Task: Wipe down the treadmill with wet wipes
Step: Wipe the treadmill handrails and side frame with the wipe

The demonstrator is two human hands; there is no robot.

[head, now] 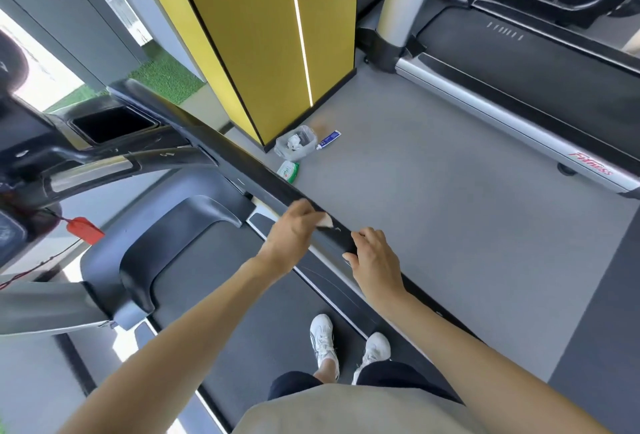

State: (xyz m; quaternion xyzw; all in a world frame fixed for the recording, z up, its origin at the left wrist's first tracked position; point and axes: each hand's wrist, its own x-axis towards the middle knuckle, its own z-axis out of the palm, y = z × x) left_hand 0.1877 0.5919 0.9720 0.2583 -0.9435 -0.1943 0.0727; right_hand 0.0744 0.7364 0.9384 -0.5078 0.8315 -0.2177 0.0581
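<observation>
White wet wipe [325, 222] pinched under left hand [294, 231], pressed on the treadmill [173, 243] side handrail [242, 159] near its rear end. Right hand [374, 257] clamped round the handrail tip. Probably mid-task: console, belt, far side seemingly left. Small, crumpled, mostly hidden by fingers. Green wipe pack [288, 170] on floor.

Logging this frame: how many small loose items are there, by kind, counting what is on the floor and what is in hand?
Wet wipe pack: 1
Waste bin: 1
Tube: 1
Wipe, held on the handrail by the left hand: 1
Total: 4
</observation>
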